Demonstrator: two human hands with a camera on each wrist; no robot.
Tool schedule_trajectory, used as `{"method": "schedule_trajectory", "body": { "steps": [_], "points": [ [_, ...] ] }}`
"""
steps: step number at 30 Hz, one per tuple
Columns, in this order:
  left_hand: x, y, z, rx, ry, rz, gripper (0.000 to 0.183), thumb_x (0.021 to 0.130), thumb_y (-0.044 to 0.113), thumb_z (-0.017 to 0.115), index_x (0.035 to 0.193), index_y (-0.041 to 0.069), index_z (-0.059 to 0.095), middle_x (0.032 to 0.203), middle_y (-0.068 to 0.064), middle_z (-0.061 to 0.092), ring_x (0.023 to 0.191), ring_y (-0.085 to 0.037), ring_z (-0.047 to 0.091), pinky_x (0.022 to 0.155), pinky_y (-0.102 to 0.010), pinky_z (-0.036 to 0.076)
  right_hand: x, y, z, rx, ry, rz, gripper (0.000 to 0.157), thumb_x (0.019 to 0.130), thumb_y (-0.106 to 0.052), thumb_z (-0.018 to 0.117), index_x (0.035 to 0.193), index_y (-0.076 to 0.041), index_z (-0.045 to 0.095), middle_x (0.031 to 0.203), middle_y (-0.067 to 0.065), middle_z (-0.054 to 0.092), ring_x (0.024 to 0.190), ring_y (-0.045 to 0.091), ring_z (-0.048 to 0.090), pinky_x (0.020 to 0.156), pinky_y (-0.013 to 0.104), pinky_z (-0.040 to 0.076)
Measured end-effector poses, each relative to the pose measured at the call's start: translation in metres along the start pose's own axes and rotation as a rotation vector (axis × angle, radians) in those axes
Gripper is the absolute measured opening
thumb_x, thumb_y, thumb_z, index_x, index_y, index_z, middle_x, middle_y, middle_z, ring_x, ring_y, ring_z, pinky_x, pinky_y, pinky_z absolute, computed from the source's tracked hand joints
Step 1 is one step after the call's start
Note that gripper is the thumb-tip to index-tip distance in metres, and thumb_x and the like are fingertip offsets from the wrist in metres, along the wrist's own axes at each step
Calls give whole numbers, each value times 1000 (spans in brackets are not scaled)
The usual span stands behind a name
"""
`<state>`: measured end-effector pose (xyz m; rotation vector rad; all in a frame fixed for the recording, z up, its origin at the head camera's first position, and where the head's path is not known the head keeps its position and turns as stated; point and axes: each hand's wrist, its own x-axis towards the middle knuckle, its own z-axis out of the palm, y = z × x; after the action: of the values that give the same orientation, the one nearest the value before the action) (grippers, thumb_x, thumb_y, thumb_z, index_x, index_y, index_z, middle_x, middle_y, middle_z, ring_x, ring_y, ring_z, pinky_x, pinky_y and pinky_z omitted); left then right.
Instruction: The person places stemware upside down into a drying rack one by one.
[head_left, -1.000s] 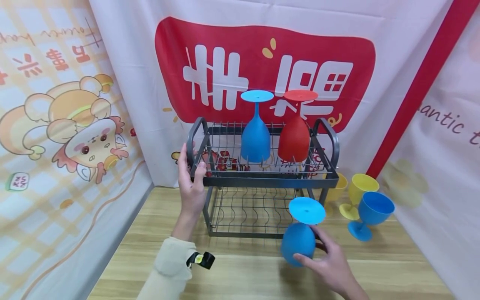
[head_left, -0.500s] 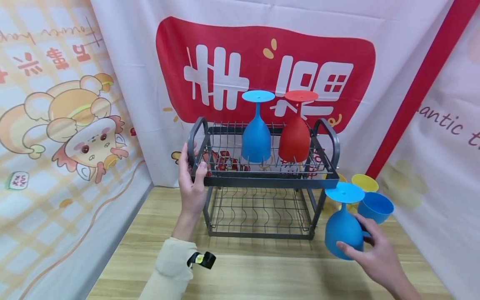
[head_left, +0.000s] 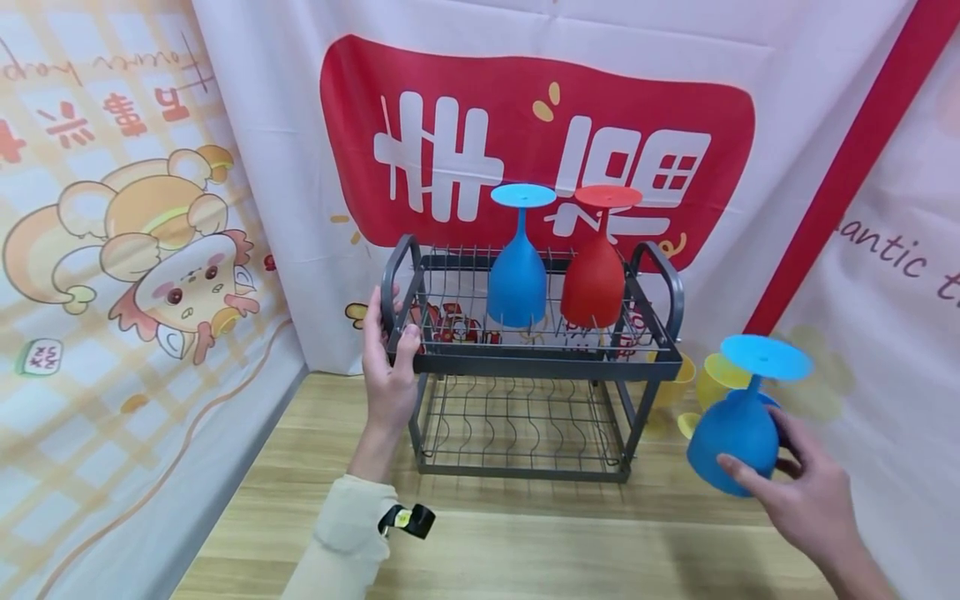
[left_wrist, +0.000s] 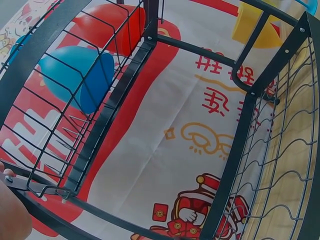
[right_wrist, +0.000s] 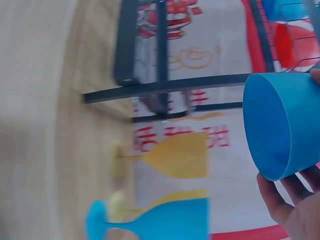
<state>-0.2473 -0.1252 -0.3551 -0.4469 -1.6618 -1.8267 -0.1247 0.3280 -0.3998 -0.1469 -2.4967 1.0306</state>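
1. Moved right since the earlier frame: held blue goblet [head_left: 733, 442], from in front of the rack's lower right corner to clear of it, now tilted.
2. Nearest: pale sleeve [head_left: 341, 525] and black wristband [head_left: 408, 521] on the left arm, wood-look table [head_left: 465, 550] below.
3. Right hand [head_left: 813, 496]: fingers and thumb curled round the bowl of the held goblet, which is upside down, foot up, off the table.
4. Left hand [head_left: 390, 375]: closed round the left end of the two-tier dark rack [head_left: 547, 365], thumb in front.
5. Top tier: inverted blue goblet [head_left: 517, 287], inverted red goblet [head_left: 592, 287] just right of it.
6. Right of rack: two yellow goblets [head_left: 723, 379] upright on the table; standing blue goblet [right_wrist: 170, 220] beside them, mostly hidden from the head camera.
7. Far: left drape [head_left: 187, 200], upside-down "Forever hap…" plus Chinese characters. Back panel [head_left: 525, 83], red, big white Chinese characters, can't read reliably. Right drape [head_left: 900, 333], "…antic t…", cut off.
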Motion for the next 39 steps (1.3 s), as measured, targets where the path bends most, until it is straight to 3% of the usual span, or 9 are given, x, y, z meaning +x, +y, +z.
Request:
{"method": "schedule_trajectory", "body": {
  "steps": [7, 10, 14, 18, 21, 25, 28, 33, 39],
  "points": [
    [0, -1, 0, 1, 2, -4, 66, 106, 13, 52, 167, 22, 29, 164, 11, 46, 152, -30, 41, 110, -28, 49, 33, -42, -24, 34, 99, -93, 85, 93, -23, 83, 164, -16, 39, 157, 25, 52, 126, 45, 54, 79, -4, 37],
    [0, -1, 0, 3, 2, -6, 66, 106, 14, 52, 167, 22, 29, 164, 11, 47, 151, -29, 42, 108, -28, 49, 44, -61, -31, 30, 116, -106, 85, 93, -24, 83, 165, -21, 39, 158, 22, 52, 128, 45, 55, 91, 4, 44],
    [0, 0, 1, 4, 1, -7, 66, 106, 14, 52, 167, 22, 29, 164, 10, 47, 151, -27, 44, 107, -27, 51, 55, -87, -40, 26, 136, -120, 85, 93, -26, 82, 165, -24, 38, 160, 19, 51, 129, 52, 56, 112, 45, 52],
    [0, 0, 2, 14, -3, -9, 65, 106, 15, 53, 167, 23, 30, 164, 10, 47, 150, -26, 44, 106, -27, 51, 65, -111, -46, 49, 137, -136, 86, 93, -29, 81, 166, -27, 36, 163, 18, 49, 134, 57, 55, 104, 77, 45],
    [-1, 0, 2, 19, -2, -10, 65, 107, 17, 53, 167, 23, 30, 164, 10, 47, 151, -26, 44, 104, -26, 53, 72, -127, -45, 52, 105, -150, 87, 92, -33, 82, 166, -28, 36, 162, 17, 51, 133, 54, 57, 100, 59, 57],
    [0, -1, 0, 11, 7, -7, 64, 107, 16, 52, 167, 23, 30, 164, 10, 47, 152, -29, 43, 105, -25, 52, 79, -152, -34, 97, 40, -199, 88, 91, -37, 84, 165, -27, 38, 158, 15, 54, 131, 48, 60, 96, 52, 59],
    [0, -1, -1, 11, 7, -6, 65, 107, 15, 52, 167, 24, 30, 164, 11, 47, 152, -29, 42, 108, -27, 51, 82, -170, -20, 166, 1, -255, 87, 90, -34, 86, 163, -23, 41, 156, 15, 56, 132, 48, 61, 98, 68, 54],
    [0, -2, -1, 25, 7, -8, 65, 107, 14, 51, 168, 23, 29, 164, 12, 47, 152, -28, 41, 112, -30, 48, 86, -197, 7, 242, -48, -359, 83, 87, -28, 88, 157, -15, 47, 150, 13, 59, 131, 41, 62, 98, 66, 57],
    [-1, -1, 0, 41, 10, -15, 65, 107, 17, 52, 168, 23, 29, 164, 13, 47, 151, -26, 41, 110, -26, 50, 86, -230, 36, 269, -121, -375, 82, 86, -35, 88, 155, -15, 49, 146, 10, 61, 128, 35, 63, 100, 61, 60]
  ]
}}
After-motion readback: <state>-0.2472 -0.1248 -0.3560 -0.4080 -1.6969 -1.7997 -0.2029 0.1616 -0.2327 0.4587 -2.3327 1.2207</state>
